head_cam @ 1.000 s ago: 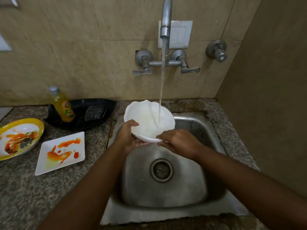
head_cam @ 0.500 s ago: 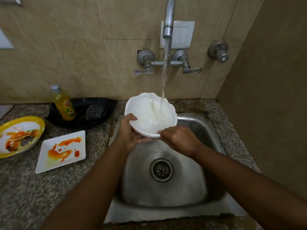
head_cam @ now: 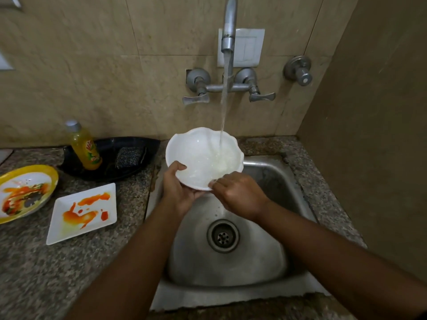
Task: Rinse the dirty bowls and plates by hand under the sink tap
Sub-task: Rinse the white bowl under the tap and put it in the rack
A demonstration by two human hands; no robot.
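Head cam has me looking down at the sink with the tap running. White bowl sits over the sink's far left side, tilted toward me, water landing inside it. Left hand grips the bowl's near-left rim, thumb over the edge. Right hand has its fingers curled on the near rim too. Off to the left on the counter: a sauce-smeared square plate, a yellow-rimmed plate, and a soap bottle standing in a black tray with a scrubber.

Dim, warm light; wide-angle bending at edges.
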